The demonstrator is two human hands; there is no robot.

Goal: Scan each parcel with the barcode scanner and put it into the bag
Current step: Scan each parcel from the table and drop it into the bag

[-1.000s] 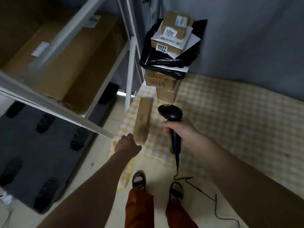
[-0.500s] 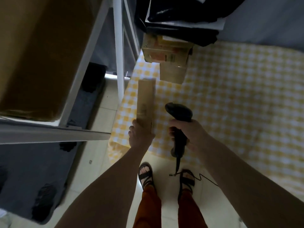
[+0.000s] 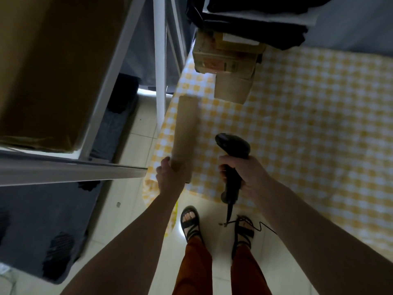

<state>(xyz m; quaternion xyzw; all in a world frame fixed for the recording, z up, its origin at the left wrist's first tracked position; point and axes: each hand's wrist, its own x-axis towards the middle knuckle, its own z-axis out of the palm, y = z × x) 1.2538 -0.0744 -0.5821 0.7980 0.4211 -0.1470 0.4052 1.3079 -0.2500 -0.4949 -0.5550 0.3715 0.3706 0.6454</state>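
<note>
My left hand [image 3: 170, 175] grips the near end of a long brown parcel [image 3: 185, 133] lying at the desk [image 3: 319, 124] edge; right hand [image 3: 244, 173] wraps the scanner [image 3: 232, 145] handle. Not visibly scanned yet, I judge. More parcels [image 3: 225, 60] wait stacked; no bag identifiable.

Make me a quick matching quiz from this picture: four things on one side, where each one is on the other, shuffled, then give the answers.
1. long parcel
2. scanner
3. big carton
4. sandals

A. on the shelf
B. in the right hand
C. on the floor tiles
D. in the left hand, over the checked cloth

Pairs: 1-D, 2-B, 3-A, 4-C
</note>
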